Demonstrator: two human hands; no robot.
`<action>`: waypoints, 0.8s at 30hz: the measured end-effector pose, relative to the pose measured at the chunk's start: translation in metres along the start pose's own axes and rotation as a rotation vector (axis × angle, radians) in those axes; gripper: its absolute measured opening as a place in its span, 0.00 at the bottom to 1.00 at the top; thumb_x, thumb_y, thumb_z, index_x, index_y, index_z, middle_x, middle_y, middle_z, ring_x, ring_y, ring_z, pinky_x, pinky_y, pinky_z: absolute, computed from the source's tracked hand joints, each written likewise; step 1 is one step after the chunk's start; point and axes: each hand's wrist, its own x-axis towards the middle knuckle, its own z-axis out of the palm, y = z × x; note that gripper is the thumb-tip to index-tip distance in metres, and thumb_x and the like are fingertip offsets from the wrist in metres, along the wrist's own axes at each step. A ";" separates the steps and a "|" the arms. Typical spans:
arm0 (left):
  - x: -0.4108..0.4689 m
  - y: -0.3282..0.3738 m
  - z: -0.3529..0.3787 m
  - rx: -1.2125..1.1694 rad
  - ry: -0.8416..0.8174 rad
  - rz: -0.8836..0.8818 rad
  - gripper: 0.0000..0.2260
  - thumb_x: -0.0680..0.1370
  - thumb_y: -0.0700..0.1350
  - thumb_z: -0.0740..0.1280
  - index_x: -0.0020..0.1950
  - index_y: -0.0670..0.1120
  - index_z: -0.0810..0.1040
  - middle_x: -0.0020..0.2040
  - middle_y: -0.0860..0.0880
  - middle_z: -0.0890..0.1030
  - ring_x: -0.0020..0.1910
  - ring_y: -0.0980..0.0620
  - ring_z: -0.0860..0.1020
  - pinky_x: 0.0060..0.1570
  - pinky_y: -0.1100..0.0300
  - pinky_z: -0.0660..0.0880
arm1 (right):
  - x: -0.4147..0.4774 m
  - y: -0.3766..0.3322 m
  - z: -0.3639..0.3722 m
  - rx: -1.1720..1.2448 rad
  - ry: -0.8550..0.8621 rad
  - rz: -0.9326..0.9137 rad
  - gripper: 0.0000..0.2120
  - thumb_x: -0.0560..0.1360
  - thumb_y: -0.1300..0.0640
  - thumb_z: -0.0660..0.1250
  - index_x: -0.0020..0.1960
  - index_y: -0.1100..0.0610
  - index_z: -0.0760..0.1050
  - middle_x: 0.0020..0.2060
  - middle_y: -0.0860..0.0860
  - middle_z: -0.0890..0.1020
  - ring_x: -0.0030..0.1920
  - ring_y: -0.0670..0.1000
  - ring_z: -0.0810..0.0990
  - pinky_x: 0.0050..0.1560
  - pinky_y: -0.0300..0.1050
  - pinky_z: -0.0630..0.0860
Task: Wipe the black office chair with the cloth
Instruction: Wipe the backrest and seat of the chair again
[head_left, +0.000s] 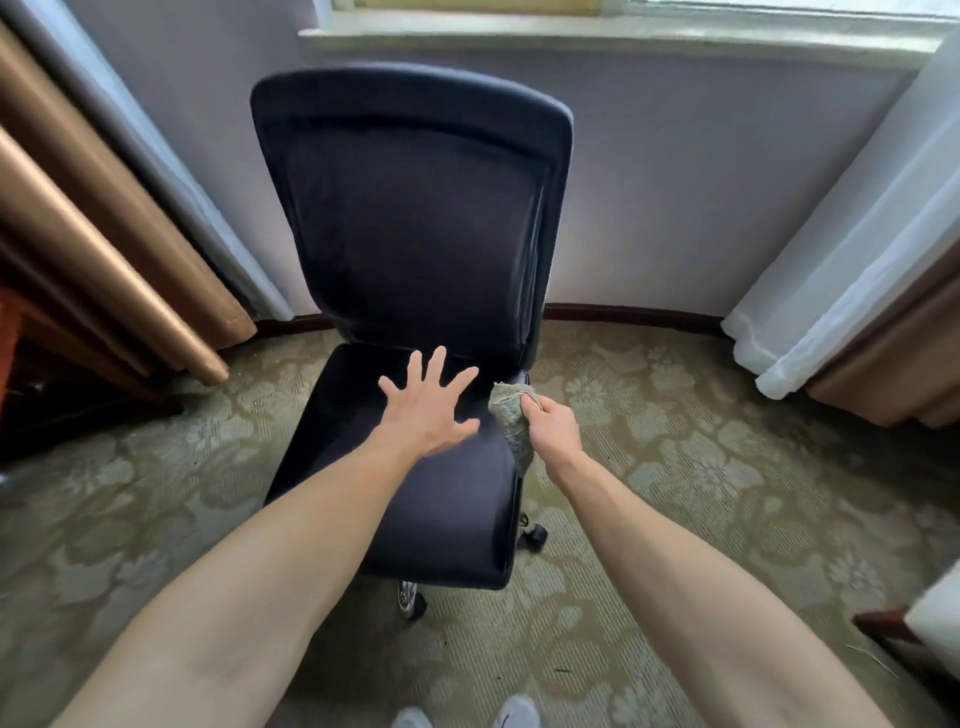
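Observation:
The black office chair (415, 223) faces me in the middle of the view, its mesh backrest upright and its padded seat below. My left hand (428, 408) is spread flat over the middle of the seat, fingers apart, holding nothing. My right hand (550, 423) grips a crumpled grey-green cloth (511, 421) at the seat's right edge, near the back corner. The cloth hangs down from my fist against the seat's side.
Brown and white curtains (104, 249) hang at left, and more curtains (852, 280) at right. A window sill (597, 36) runs above the chair. Patterned carpet (701, 467) surrounds it. Chair casters (535, 535) show under the seat. A dark furniture corner (883, 623) sits lower right.

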 end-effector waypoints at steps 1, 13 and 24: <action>0.000 0.003 -0.016 0.008 0.004 0.007 0.33 0.76 0.63 0.61 0.78 0.60 0.51 0.80 0.45 0.43 0.77 0.38 0.43 0.66 0.29 0.54 | -0.003 -0.011 -0.008 0.030 0.001 -0.006 0.11 0.77 0.49 0.62 0.43 0.51 0.80 0.44 0.48 0.84 0.50 0.52 0.81 0.58 0.54 0.76; 0.055 0.027 -0.140 0.083 0.113 0.062 0.32 0.76 0.61 0.62 0.78 0.59 0.53 0.80 0.46 0.45 0.77 0.40 0.44 0.67 0.31 0.55 | 0.030 -0.124 -0.052 0.336 0.122 -0.037 0.11 0.78 0.50 0.63 0.52 0.50 0.83 0.46 0.46 0.84 0.52 0.49 0.81 0.60 0.51 0.76; 0.185 0.013 -0.229 0.117 0.232 0.134 0.30 0.78 0.60 0.60 0.78 0.62 0.53 0.80 0.53 0.45 0.78 0.45 0.44 0.71 0.34 0.51 | 0.128 -0.235 -0.065 0.371 0.185 -0.313 0.12 0.78 0.47 0.63 0.56 0.50 0.81 0.51 0.43 0.84 0.54 0.45 0.80 0.59 0.44 0.76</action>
